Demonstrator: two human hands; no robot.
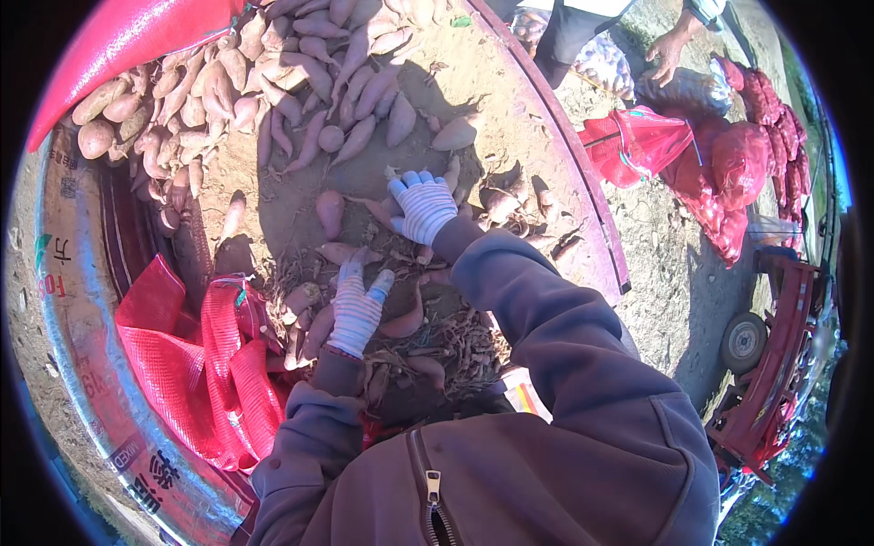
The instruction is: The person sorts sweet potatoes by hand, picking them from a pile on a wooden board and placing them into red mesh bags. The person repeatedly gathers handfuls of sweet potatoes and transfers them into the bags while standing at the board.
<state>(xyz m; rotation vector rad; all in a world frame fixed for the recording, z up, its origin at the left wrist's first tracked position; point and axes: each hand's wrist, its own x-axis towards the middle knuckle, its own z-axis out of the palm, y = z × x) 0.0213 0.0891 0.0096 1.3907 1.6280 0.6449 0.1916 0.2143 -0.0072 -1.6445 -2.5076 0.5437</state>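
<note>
Both of my hands wear striped white knit gloves. My left hand (356, 307) is over the pile with its fingers spread, the fingertips at a pale sweet potato (339, 253). Farther forward, my right hand (425, 207) reaches down over a slender sweet potato (377, 209), which runs under it between thumb and fingers. Whether that hand grips it is hidden. A rounder sweet potato (330, 213) lies alone to its left. Beside my left wrist is a curved sweet potato (407, 319), with dry roots and thin tubers (471, 341) behind it.
A large heap of sweet potatoes (314, 75) covers the far left. Crumpled red mesh bags (232, 368) lie at my left by the printed sheet edge (95, 382). A purple metal rail (567, 136) bounds the right. Beyond it are filled red bags (741, 164) and another person's hand (672, 51).
</note>
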